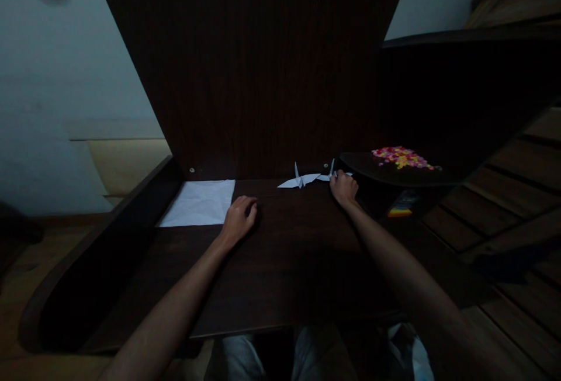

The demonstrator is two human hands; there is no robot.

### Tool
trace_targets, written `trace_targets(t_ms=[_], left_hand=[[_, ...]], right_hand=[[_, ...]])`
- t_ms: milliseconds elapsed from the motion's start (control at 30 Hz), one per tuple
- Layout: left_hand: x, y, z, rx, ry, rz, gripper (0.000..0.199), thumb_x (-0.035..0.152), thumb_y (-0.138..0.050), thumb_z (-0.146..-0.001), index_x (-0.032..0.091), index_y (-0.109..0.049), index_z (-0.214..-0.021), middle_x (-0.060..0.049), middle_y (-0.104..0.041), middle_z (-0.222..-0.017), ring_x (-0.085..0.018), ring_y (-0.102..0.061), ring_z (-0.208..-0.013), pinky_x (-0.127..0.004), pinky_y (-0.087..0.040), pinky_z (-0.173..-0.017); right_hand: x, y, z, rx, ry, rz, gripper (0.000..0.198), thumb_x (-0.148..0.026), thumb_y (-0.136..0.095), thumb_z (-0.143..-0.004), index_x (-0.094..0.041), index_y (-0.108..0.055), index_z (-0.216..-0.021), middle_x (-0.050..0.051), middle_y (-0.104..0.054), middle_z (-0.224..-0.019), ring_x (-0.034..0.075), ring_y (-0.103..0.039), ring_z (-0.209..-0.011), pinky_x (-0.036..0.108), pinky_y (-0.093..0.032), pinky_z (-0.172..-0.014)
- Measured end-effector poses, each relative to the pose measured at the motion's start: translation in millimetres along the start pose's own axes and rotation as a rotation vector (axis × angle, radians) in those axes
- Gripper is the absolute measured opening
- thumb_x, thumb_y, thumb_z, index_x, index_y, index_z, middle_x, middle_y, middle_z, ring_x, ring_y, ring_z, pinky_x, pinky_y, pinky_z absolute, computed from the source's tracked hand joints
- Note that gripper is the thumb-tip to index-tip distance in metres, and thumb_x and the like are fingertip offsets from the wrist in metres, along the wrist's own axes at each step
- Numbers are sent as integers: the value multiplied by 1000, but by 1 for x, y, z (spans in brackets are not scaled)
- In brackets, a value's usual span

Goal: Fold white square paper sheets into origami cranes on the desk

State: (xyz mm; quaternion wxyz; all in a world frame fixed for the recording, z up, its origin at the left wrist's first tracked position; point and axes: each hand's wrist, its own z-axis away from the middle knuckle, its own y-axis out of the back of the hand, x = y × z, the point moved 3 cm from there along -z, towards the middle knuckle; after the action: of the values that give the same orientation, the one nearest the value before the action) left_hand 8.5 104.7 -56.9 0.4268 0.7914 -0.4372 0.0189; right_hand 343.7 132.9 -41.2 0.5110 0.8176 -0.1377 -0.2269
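Observation:
My right hand (344, 187) is at the back right of the dark wooden desk, its fingers closed on a white folded paper crane (323, 177). Part of that crane is hidden behind the hand, while one upright point and a wing tip show. Just left of it stands another white paper crane (302, 180) with its wings spread. My left hand (239, 217) rests on the desk, fingers loosely bent and thumb apart, with nothing visible in it. Beside that hand lie white paper sheets (197, 203), close to its wrist and knuckles.
Small pink, red and yellow pieces (403, 157) lie heaped on a dark rounded shelf (368, 165) at the right. A tall panel (263, 65) closes off the desk's back. A raised side board (105, 252) borders the left.

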Motion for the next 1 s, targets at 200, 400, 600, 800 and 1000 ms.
trace_targets(t_ms=[200, 400, 600, 800, 1000], left_hand=[[2, 0, 0, -20, -3, 4, 17, 19, -47, -87, 17, -61, -96, -7, -66, -91, -20, -62, -89, -35, -50, -82], [1, -1, 1, -32, -6, -8, 17, 18, -47, -87, 17, -62, -96, -7, -65, -91, -20, -61, -89, -34, -50, -82], [2, -2, 1, -44, -19, -31, 17, 18, -47, -87, 16, -61, -96, -7, -65, -90, -20, -61, -87, -34, -50, -81], [3, -1, 1, -40, -41, -38, 16, 18, -47, -87, 17, -61, -95, -7, -65, -89, -20, -61, -86, -34, -51, -79], [2, -3, 2, -43, -59, -55, 16, 16, -48, -86, 16, -61, -95, -7, -64, -89, -20, -61, -86, -34, -51, -79]], right_hand=[[12, 3, 5, 17, -81, -13, 31, -31, -41, -91, -14, -61, -108, 18, -67, -95, 28, -65, -87, 32, -43, -71], [21, 6, 13, 47, -96, -17, 31, -31, -41, -91, -13, -61, -106, 17, -67, -94, 26, -64, -84, 30, -41, -69], [25, 6, 19, 105, -34, 8, 29, -31, -41, -90, -15, -62, -102, 14, -68, -94, 24, -64, -79, 28, -36, -63], [25, 9, 17, 171, -70, 32, 30, -31, -42, -88, -14, -64, -100, 14, -69, -89, 23, -63, -76, 28, -33, -60], [39, 9, 19, 181, -32, 45, 28, -32, -47, -85, -13, -67, -93, 13, -69, -83, 22, -61, -71, 27, -27, -57]])
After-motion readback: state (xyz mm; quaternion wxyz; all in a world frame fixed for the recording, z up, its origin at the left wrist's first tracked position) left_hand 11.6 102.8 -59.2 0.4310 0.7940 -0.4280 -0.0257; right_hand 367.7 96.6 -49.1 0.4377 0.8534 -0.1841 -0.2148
